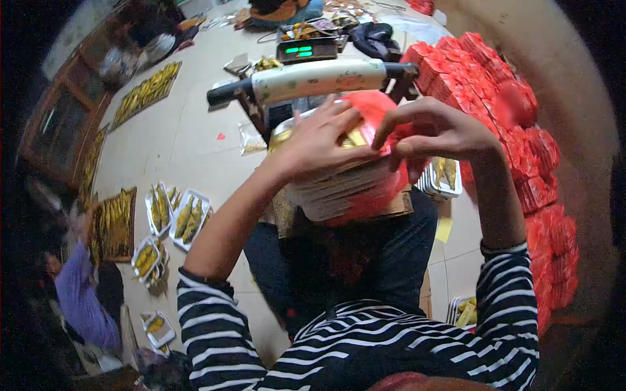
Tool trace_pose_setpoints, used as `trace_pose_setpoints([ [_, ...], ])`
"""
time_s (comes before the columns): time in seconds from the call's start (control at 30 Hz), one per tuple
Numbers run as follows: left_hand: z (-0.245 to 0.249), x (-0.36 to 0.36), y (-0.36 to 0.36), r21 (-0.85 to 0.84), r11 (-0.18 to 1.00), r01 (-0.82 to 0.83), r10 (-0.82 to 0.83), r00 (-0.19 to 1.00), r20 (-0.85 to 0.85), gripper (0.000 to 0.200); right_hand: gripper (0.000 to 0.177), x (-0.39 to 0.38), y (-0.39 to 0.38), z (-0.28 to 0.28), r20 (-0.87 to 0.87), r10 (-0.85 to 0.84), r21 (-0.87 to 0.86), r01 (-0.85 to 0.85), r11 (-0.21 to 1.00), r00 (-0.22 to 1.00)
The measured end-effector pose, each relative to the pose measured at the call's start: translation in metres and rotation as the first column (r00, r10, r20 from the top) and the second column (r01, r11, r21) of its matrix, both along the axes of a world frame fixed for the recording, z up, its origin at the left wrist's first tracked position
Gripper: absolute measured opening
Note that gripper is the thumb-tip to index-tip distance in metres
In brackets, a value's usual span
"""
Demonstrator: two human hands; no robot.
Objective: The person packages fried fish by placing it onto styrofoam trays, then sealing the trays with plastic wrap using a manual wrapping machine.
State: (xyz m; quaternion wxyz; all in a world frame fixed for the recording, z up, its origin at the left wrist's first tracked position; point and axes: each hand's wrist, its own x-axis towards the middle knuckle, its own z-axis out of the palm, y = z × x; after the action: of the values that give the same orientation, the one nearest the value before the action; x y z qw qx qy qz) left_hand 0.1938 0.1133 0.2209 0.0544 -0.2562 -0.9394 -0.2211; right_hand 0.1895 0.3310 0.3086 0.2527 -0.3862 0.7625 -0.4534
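A stack of white foam trays (326, 195) sits in front of me at lap level, partly inside a red plastic bag (372, 104). Yellowish food shows on the top tray between my fingers. My left hand (326, 133) lies over the top of the stack with its fingers spread, its thumb reaching toward the bag. On the other side my right hand (433, 130) is closed in a pinch on the red plastic near the stack's right edge. Its fingertips are slightly blurred. The lower part of the stack is blurred too.
Behind the stack stand a wrapping-film roll (319, 81) and a digital scale (306, 49). Red-bagged stacks (469, 85) line the right wall. Fish trays (190, 218) lie on the left floor, near a person in a purple sleeve (81, 293). More trays (447, 176) stand right.
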Motion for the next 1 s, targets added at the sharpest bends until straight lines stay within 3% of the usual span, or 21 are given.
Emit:
trace_pose_setpoints([
  [0.03,-0.006,-0.013,-0.003,0.22,0.965,0.145,-0.152,0.988,0.015,0.057,0.043,-0.001,-0.003,-0.004,0.077,0.017,-0.089,-0.011,0.996,0.997],
  [0.07,-0.005,-0.027,-0.009,0.592,0.784,0.189,-0.299,0.95,0.094,0.053,0.045,-0.001,-0.006,-0.008,0.153,0.045,-0.177,-0.017,0.984,0.987],
  [0.1,-0.006,-0.033,-0.019,0.867,0.472,0.157,-0.453,0.888,0.086,0.048,0.045,-0.006,-0.008,-0.024,0.028,0.095,-0.446,-0.073,0.892,0.995],
  [0.17,0.017,-0.016,-0.041,0.987,-0.077,-0.137,-0.286,0.952,0.11,0.037,0.045,-0.009,-0.011,-0.04,-0.326,-0.024,-0.253,-0.063,0.965,0.945],
  [0.23,-0.023,-0.02,-0.068,0.928,0.23,-0.293,0.132,0.954,0.268,0.027,0.043,-0.016,-0.014,-0.069,-0.703,-0.004,0.081,0.085,0.993,0.711],
  [0.27,-0.068,-0.028,-0.08,0.757,0.56,-0.336,0.254,0.94,0.229,0.026,0.042,-0.01,-0.018,-0.063,-0.678,0.048,0.19,0.112,0.975,0.733],
  [0.3,-0.099,-0.018,-0.083,0.47,0.732,-0.493,0.382,0.868,0.316,0.025,0.042,-0.004,-0.021,-0.058,-0.651,0.101,0.301,0.134,0.944,0.753],
  [0.4,-0.257,-0.007,-0.106,0.323,0.868,-0.378,0.003,0.654,0.757,0.021,0.045,-0.006,-0.024,-0.055,-0.685,0.146,0.334,0.129,0.934,0.714],
  [0.43,-0.192,0.023,-0.086,0.409,0.769,-0.491,-0.02,0.621,0.783,0.038,0.045,-0.009,-0.022,-0.059,-0.715,0.129,0.263,0.094,0.96,0.687],
  [0.5,-0.21,0.015,-0.105,0.478,0.674,-0.563,-0.076,0.591,0.803,0.04,0.046,-0.011,-0.014,-0.067,-0.737,0.087,0.171,0.061,0.983,0.67],
  [0.53,-0.164,0.024,-0.099,0.521,0.555,-0.648,-0.06,0.593,0.803,0.03,0.046,-0.011,-0.01,-0.07,-0.733,0.067,0.147,0.061,0.987,0.677],
  [0.57,-0.138,0.027,-0.107,0.626,0.451,-0.637,-0.24,0.589,0.772,0.029,0.047,-0.01,-0.005,-0.073,-0.728,0.048,0.123,0.062,0.99,0.683],
  [0.67,-0.045,0.043,-0.1,0.817,0.353,-0.456,-0.211,0.812,0.545,0.027,0.046,0.002,0.001,-0.074,-0.669,-0.029,0.17,0.191,0.967,0.743],
  [0.7,-0.022,0.045,-0.099,0.84,0.392,-0.376,-0.277,0.822,0.497,0.026,0.046,0.004,0.001,-0.075,-0.658,-0.057,0.174,0.225,0.959,0.751],
  [0.77,0.025,0.057,-0.075,0.89,0.237,-0.388,-0.33,0.83,0.45,0.025,0.046,0.007,-0.012,-0.074,-0.666,-0.094,0.209,0.306,0.929,0.74],
  [0.83,0.04,0.049,-0.079,0.905,0.213,-0.368,-0.398,0.813,0.424,0.023,0.044,0.019,-0.033,-0.065,-0.793,0.002,0.32,0.414,0.852,0.609],
  [0.87,0.05,0.046,-0.07,0.87,0.086,-0.486,-0.365,0.797,0.482,0.022,0.045,0.016,-0.034,-0.071,-0.821,-0.002,0.252,0.366,0.896,0.571],
  [0.9,0.065,0.041,-0.08,0.872,0.045,-0.488,-0.559,0.711,0.427,0.03,0.045,0.012,-0.037,-0.074,-0.85,-0.012,0.181,0.314,0.932,0.527],
  [0.93,0.073,0.041,-0.078,0.894,0.04,-0.447,-0.506,0.762,0.404,0.034,0.044,0.013,-0.038,-0.066,-0.79,0.038,0.304,0.336,0.891,0.612],
  [0.97,0.082,0.043,-0.075,0.914,0.036,-0.403,-0.452,0.81,0.375,0.039,0.043,0.01,-0.036,-0.063,-0.662,-0.026,0.259,0.261,0.93,0.749],
  [1.0,0.096,0.047,-0.066,0.924,0.137,-0.358,-0.393,0.836,0.382,0.046,0.043,0.005,-0.034,-0.061,-0.502,-0.071,0.198,0.195,0.961,0.862],
])
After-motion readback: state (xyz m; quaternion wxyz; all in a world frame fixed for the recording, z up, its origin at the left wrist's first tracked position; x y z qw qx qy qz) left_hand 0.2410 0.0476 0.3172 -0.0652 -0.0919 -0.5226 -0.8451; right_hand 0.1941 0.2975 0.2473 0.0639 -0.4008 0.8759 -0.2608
